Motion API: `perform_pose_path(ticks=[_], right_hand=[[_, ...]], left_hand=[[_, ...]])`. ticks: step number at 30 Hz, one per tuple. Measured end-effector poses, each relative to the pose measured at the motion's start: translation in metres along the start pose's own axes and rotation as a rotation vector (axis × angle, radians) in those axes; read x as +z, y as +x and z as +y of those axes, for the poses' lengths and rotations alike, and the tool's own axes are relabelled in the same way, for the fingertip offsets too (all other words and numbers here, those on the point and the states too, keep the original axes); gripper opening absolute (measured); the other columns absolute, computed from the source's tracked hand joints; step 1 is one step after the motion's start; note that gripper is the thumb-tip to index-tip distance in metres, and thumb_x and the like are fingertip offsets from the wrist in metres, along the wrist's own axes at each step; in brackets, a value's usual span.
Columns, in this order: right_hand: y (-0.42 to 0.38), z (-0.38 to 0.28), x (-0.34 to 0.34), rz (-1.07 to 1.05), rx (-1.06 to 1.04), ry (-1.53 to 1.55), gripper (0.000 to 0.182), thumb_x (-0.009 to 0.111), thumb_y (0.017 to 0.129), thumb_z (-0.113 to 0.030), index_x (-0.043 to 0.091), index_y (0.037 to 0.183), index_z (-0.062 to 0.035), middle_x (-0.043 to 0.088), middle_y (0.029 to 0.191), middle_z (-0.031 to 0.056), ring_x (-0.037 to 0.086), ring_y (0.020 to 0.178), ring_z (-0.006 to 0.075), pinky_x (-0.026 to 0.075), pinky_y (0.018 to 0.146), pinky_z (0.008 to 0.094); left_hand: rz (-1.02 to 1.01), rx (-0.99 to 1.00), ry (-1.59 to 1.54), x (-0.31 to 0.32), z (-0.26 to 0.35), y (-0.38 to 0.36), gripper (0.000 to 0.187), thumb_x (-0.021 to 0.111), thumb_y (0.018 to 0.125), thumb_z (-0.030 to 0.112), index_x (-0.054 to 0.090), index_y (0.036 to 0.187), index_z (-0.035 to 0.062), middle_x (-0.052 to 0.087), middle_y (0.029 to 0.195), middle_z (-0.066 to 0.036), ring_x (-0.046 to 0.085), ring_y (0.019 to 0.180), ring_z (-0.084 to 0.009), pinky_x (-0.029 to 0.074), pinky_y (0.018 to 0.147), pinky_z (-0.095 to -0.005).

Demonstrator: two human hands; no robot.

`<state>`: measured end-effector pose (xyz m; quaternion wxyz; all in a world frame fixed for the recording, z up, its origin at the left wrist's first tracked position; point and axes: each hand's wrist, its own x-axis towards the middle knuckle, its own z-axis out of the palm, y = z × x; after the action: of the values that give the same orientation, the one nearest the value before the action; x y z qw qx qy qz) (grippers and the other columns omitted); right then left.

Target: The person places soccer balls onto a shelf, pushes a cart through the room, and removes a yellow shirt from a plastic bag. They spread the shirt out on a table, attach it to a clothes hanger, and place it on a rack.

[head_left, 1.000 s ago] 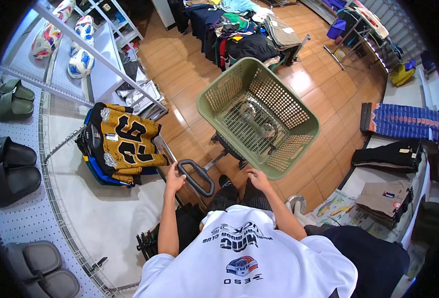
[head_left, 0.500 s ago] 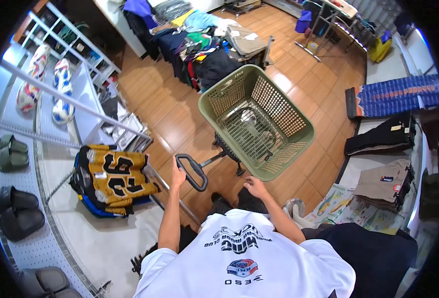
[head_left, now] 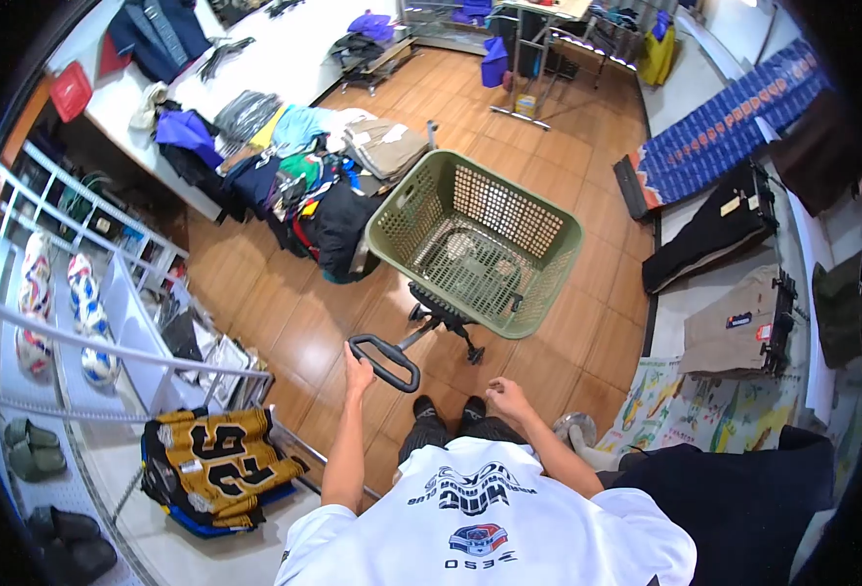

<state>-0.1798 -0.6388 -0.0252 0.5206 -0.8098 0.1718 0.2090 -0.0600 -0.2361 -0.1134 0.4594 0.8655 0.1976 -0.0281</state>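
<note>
My left hand [head_left: 359, 374] is closed around the black loop handle [head_left: 384, 363] of a wheeled shopping basket. The olive-green perforated basket [head_left: 475, 249] stands tilted on the floor in front of me, its wheels [head_left: 475, 354] below the near side. Its slotted bottom shows through the open top, with no goods visible inside. To the right of the handle, my right hand [head_left: 509, 398] hangs in the air with fingers curled inward. Nothing shows in it, and it is apart from the basket.
A heap of clothes [head_left: 304, 186] lies ahead left. Yellow-black jerseys [head_left: 221, 459] hang at near left, beside shelves with sandals [head_left: 36, 449] and balls [head_left: 89, 317]. Trousers [head_left: 734, 327] hang along the right wall. A table [head_left: 548, 10] stands at the back on the tiled floor [head_left: 304, 322].
My view has lifted and turned, so more of the room's back shows. The basket sits slightly left and more level in view. My left hand keeps its grip on the handle.
</note>
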Motion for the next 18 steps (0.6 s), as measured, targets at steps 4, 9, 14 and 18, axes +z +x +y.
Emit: perform_pose_path(ticks=[4, 9, 14, 18], right_hand=[[0.011, -0.008, -0.016, 0.041, -0.018, 0.064, 0.037, 0.068, 0.086, -0.019, 0.065, 0.116, 0.0014, 0.070, 0.106, 0.0197, 0.068, 0.100, 0.0274, 0.052, 0.088, 0.0358], [0.054, -0.019, -0.031, 0.061, -0.029, 0.132, 0.036, 0.067, 0.088, -0.017, 0.063, 0.116, 0.0052, 0.071, 0.103, 0.0161, 0.068, 0.094, 0.0233, 0.053, 0.083, 0.0339], [0.126, -0.083, -0.059, 0.140, -0.099, 0.122, 0.040, 0.068, 0.086, -0.018, 0.062, 0.121, 0.0000, 0.071, 0.105, 0.0171, 0.068, 0.096, 0.0252, 0.053, 0.085, 0.0357], [0.180, -0.155, -0.086, 0.196, -0.097, 0.205, 0.043, 0.069, 0.084, -0.021, 0.061, 0.124, -0.0081, 0.073, 0.102, 0.0166, 0.069, 0.100, 0.0285, 0.052, 0.089, 0.0381]], left_hand=[[-0.146, -0.235, -0.216, 0.007, 0.156, -0.021, 0.073, 0.046, 0.087, 0.011, 0.015, 0.151, -0.0025, 0.037, 0.144, -0.035, 0.043, 0.133, -0.0433, 0.033, 0.113, -0.0434], [-0.137, -0.028, 0.006, 0.074, 0.152, 0.045, 0.078, 0.049, 0.087, 0.017, 0.010, 0.152, -0.0013, 0.039, 0.141, -0.037, 0.044, 0.129, -0.0482, 0.035, 0.110, -0.0466], [-0.207, -0.052, 0.052, 0.126, 0.193, 0.103, 0.082, 0.053, 0.086, 0.019, 0.009, 0.152, -0.0021, 0.049, 0.130, -0.039, 0.050, 0.121, -0.0512, 0.038, 0.106, -0.0495], [-0.042, 0.462, 0.096, 0.213, 0.141, 0.191, 0.083, 0.057, 0.088, 0.019, 0.006, 0.152, 0.0030, 0.067, 0.089, -0.026, 0.066, 0.060, -0.0331, 0.055, 0.060, -0.0419]])
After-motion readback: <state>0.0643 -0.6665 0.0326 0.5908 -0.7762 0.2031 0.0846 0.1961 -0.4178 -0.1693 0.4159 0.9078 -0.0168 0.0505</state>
